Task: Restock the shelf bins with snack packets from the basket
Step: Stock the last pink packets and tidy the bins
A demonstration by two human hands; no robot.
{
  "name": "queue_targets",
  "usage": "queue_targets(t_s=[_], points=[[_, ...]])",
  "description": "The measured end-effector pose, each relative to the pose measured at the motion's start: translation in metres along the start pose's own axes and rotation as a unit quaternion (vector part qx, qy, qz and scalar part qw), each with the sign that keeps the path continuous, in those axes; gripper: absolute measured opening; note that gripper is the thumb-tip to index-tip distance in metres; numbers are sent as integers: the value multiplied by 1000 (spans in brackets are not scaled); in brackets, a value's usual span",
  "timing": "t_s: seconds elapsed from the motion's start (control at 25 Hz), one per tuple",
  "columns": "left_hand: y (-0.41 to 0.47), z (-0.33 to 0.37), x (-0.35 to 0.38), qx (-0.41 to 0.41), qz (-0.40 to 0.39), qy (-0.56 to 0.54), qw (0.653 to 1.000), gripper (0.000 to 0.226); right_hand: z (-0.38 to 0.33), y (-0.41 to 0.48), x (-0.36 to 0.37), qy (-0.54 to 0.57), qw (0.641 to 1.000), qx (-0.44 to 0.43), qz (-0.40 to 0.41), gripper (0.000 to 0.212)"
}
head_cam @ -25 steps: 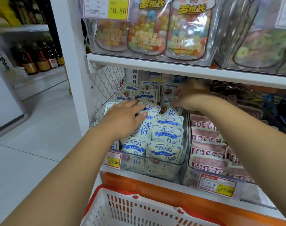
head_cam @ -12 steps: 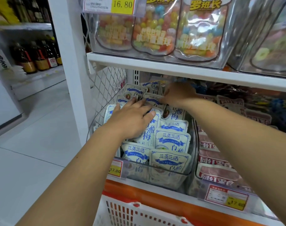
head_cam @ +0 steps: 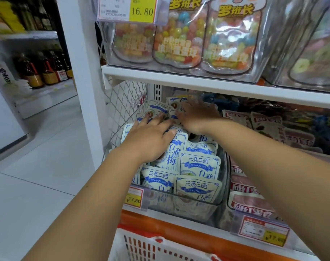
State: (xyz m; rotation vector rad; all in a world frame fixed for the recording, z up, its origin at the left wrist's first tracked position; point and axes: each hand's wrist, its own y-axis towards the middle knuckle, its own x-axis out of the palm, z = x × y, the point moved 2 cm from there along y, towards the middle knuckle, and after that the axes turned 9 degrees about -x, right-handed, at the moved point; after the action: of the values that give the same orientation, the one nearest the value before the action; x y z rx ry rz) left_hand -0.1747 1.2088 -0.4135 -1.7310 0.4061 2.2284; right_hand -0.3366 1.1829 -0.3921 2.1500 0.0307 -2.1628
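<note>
A clear shelf bin [head_cam: 215,208] on the lower shelf holds several white-and-blue snack packets [head_cam: 199,165] standing in rows. My left hand [head_cam: 151,138] lies flat on the packets in the left rows, fingers straight and reaching toward the back. My right hand [head_cam: 196,115] presses on the packets at the back of the same bin, fingers spread; I cannot see its fingertips clearly. The white basket [head_cam: 151,245] with a red rim sits below the shelf at the bottom edge; its inside is out of view.
A neighbouring bin of pink-and-white packets [head_cam: 250,202] stands to the right. Above, a white shelf board [head_cam: 198,80] carries clear bags of coloured candy [head_cam: 177,34]. A wire mesh side panel [head_cam: 122,110] bounds the bin on the left. Price tags [head_cam: 134,199] hang at the front.
My right hand has slid left across the back packets, closer to my left hand. My left hand has reached a little further back. The view has shifted down and left.
</note>
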Motion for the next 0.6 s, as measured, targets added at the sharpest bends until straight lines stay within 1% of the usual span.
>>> queue_targets(t_s=[0.04,0.08,0.12,0.2,0.24,0.36,0.4,0.48,0.6], points=[[-4,-1,-4,5,3,0,1000,53,-7,3,-3,-5,999,-38,26,53],[-8,-3,-8,6,3,2,1000,53,-14,5,-3,-12,997,-73,24,50],[-12,-8,-12,4,-3,3,1000,53,-21,9,-1,-16,995,-98,-3,48],[-21,-18,-15,4,-20,-5,1000,54,-28,12,1,2,992,-104,-64,47],[-26,-23,-16,7,-25,-15,1000,54,-29,11,0,26,992,-105,-69,47],[-45,-32,-23,13,-14,-50,999,50,-28,-6,-14,114,988,-102,-9,46],[-51,-35,-27,12,-10,-54,998,49,-26,-15,-17,131,986,-105,-3,45],[-65,-40,-32,10,-14,-45,999,47,-26,-33,-19,135,983,-121,-23,46],[-90,-48,-35,19,-47,-4,999,46,-36,-50,-23,162,977,-132,-38,47]])
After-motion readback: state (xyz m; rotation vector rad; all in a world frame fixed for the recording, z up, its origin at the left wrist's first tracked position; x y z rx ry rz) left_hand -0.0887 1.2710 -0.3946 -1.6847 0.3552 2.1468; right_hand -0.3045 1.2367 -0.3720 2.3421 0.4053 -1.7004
